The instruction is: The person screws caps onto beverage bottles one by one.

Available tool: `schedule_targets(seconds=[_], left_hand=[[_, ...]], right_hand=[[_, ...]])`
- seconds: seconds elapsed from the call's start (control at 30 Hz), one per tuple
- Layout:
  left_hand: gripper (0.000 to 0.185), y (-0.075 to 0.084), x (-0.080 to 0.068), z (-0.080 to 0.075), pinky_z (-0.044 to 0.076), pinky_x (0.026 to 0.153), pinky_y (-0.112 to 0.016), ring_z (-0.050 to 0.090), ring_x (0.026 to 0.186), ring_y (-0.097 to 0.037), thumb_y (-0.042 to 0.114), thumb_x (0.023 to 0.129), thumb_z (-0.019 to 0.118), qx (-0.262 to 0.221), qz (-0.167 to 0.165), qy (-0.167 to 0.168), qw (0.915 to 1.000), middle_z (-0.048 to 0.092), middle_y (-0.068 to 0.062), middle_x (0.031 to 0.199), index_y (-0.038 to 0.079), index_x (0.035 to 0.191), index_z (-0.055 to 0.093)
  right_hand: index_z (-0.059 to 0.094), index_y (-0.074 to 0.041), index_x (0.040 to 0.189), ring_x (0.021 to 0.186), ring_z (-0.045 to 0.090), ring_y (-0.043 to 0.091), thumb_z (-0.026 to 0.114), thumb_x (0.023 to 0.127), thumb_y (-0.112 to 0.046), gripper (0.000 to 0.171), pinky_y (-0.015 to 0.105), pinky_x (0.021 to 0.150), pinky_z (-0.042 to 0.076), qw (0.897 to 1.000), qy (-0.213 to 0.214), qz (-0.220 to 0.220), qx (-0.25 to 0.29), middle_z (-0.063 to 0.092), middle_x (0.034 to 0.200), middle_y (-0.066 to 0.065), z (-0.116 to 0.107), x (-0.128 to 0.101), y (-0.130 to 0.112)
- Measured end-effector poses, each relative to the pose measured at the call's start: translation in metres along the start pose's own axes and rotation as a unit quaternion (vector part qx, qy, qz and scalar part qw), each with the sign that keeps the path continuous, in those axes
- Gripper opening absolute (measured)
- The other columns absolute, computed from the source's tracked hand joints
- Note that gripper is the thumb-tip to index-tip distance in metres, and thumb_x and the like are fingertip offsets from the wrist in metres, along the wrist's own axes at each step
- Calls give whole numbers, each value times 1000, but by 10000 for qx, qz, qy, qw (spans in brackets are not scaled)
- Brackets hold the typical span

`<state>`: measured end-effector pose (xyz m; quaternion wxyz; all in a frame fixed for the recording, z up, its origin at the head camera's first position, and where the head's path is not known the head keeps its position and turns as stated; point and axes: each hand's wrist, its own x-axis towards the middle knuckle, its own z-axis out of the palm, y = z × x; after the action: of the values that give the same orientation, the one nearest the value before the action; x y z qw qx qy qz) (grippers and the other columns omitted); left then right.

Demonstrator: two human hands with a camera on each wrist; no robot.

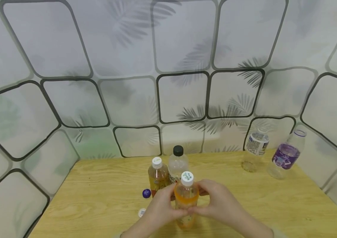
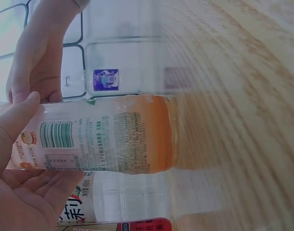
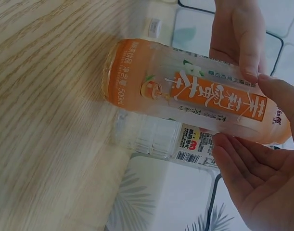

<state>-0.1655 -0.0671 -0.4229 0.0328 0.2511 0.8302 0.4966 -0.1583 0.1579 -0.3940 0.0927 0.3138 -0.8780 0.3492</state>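
Observation:
Both hands grip an orange drink bottle (image 1: pixel 187 196) with a white cap, held upright at the table's front middle. My left hand (image 1: pixel 163 205) holds its left side and my right hand (image 1: pixel 219 201) its right, thumbs meeting in front. Whether its base touches the wood cannot be told. In the right wrist view, its label (image 3: pixel 209 94) has white characters on orange; a barcode (image 2: pixel 56 134) shows in the left wrist view. Just behind stand a brownish-yellow drink bottle (image 1: pixel 158 175) with a white cap and a clear bottle (image 1: pixel 178 163) with a black cap.
Left of the bottles lie a purple cap (image 1: pixel 146 193) and a white cap (image 1: pixel 142 212). At the back right stand two uncapped clear bottles, one with a white label (image 1: pixel 257 144) and one with a purple label (image 1: pixel 286 156). Patterned walls enclose the wooden table (image 1: pixel 97 191).

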Motion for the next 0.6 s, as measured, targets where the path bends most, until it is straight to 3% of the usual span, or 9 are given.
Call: schedule_targets(seconds=[0.27, 0.6], left_hand=[[56, 7, -2, -12, 59, 102, -26, 72, 122, -20, 25, 82, 94, 162, -131, -213, 9996, 75, 1, 132, 19, 133, 70], [45, 5, -8, -15, 61, 98, -26, 73, 121, -19, 23, 92, 85, 669, 181, -267, 9972, 76, -2, 132, 16, 134, 71]], right_hand=[[75, -17, 111, 92, 71, 3, 94, 81, -36, 41, 25, 79, 64, 9992, 185, -148, -308, 76, 103, -9, 5, -2, -3], [76, -16, 112, 92, 72, 5, 95, 79, -26, 40, 27, 78, 65, 9990, 253, -26, -368, 77, 105, -7, 2, -6, -2]])
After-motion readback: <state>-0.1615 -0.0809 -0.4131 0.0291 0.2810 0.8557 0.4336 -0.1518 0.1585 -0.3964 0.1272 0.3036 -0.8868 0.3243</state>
